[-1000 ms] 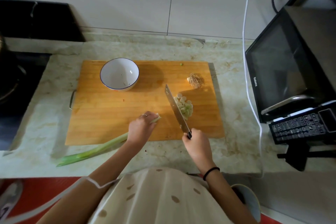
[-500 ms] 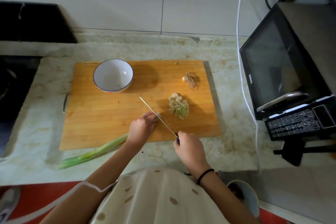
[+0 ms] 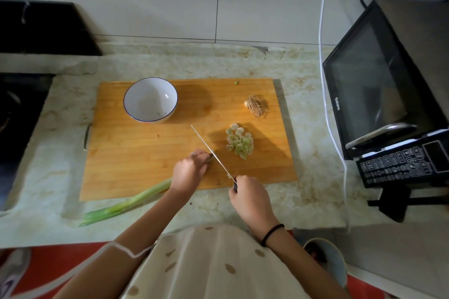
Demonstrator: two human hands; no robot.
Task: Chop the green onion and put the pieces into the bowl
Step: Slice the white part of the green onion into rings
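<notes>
A long green onion (image 3: 128,204) lies across the front left edge of the wooden cutting board (image 3: 145,153), its green end out on the counter. My left hand (image 3: 190,171) grips its white end on the board. My right hand (image 3: 250,198) holds the handle of a knife (image 3: 211,152); the blade stands edge-down right against my left fingers at the onion's tip. A pile of cut onion rings (image 3: 239,142) sits to the right of the blade. The white bowl (image 3: 150,99) with a blue rim stands at the board's back left and holds only a few scraps.
The cut-off onion root (image 3: 255,105) lies at the board's back right. A black microwave (image 3: 379,90) with its door open stands to the right, a white cable (image 3: 324,68) hanging beside it. A dark stove (image 3: 17,109) is on the left.
The knife has swung left from beside the cut pile to the onion tip at my left fingers, its blade now edge-down. My left hand stayed on the onion.
</notes>
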